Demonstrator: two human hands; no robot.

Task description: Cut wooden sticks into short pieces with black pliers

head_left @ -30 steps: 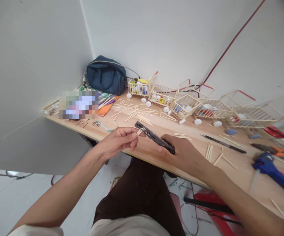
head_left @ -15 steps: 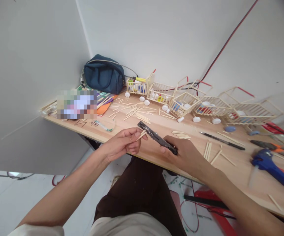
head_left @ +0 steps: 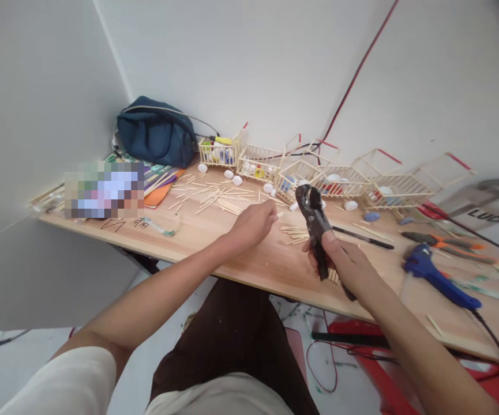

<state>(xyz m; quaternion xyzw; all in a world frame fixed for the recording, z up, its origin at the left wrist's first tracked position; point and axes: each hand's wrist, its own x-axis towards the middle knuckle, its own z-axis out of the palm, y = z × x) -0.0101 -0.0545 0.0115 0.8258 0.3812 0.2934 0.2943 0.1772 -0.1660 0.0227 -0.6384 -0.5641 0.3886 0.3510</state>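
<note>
My left hand (head_left: 255, 223) is closed over the middle of the table, its fingertips pinched together. A short pale wooden stick (head_left: 280, 214) shows at those fingertips, mostly hidden. My right hand (head_left: 346, 259) is wrapped round the handles of a black plier-like tool (head_left: 314, 222) with a round head, held up above the table. Between the hands lies a small pile of cut sticks (head_left: 295, 234). Beyond my left hand a larger heap of loose sticks (head_left: 214, 196) is spread out.
Several stick-built carts (head_left: 260, 163) on white and blue wheels line the wall. A blue bag (head_left: 156, 132) stands at the back left. On the right lie a black pen (head_left: 364, 237), orange-handled pliers (head_left: 448, 245) and a blue glue gun (head_left: 442, 279).
The tool has left the sticks in my left hand, moving right and turning upright. My left hand has reached forward and right towards the small pile. The view has shifted rightward.
</note>
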